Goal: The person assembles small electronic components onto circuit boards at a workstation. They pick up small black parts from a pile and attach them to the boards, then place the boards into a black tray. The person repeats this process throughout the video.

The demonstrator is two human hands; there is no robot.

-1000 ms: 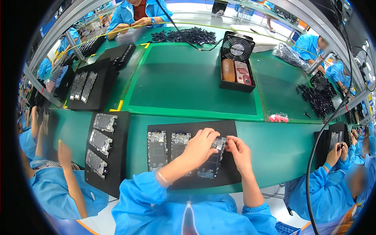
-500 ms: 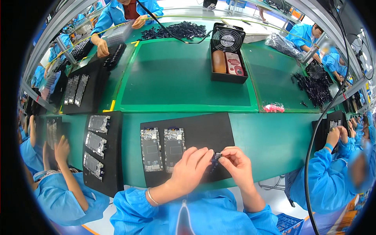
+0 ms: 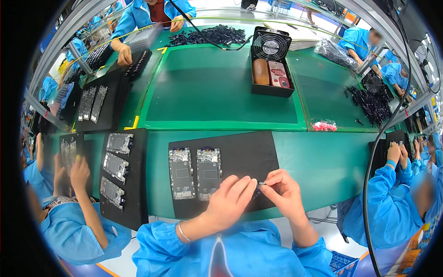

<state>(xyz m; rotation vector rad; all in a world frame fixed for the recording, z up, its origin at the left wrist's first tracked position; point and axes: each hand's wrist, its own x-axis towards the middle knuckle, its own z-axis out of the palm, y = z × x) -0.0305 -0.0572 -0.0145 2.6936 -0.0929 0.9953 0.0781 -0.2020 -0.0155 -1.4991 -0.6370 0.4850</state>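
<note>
Over the right end of a black mat (image 3: 240, 147), my left hand (image 3: 229, 203) and my right hand (image 3: 284, 193) meet with their fingertips close together. Between them they pinch a small dark part (image 3: 259, 188) with a bit of shiny metal on top; the fingers hide most of it, so its kind is unclear. Two circuit boards lie side by side on the mat, a left one (image 3: 182, 173) and a right one (image 3: 209, 173). My left hand overlaps the lower edge of the right board in view.
A tilted black mat (image 3: 137, 184) with three circuit boards stands at my left. Beyond the green bench rim are a black box with a fan (image 3: 271, 87), a dark heap of small parts (image 3: 217, 34) and a red-and-white packet (image 3: 324, 126). A black cable (image 3: 369, 184) hangs at right. Co-workers sit around.
The view has shifted slightly. My fingers have turned the small dark part a little and cover more of it. At far left, a co-worker's hands have moved over their boards.
</note>
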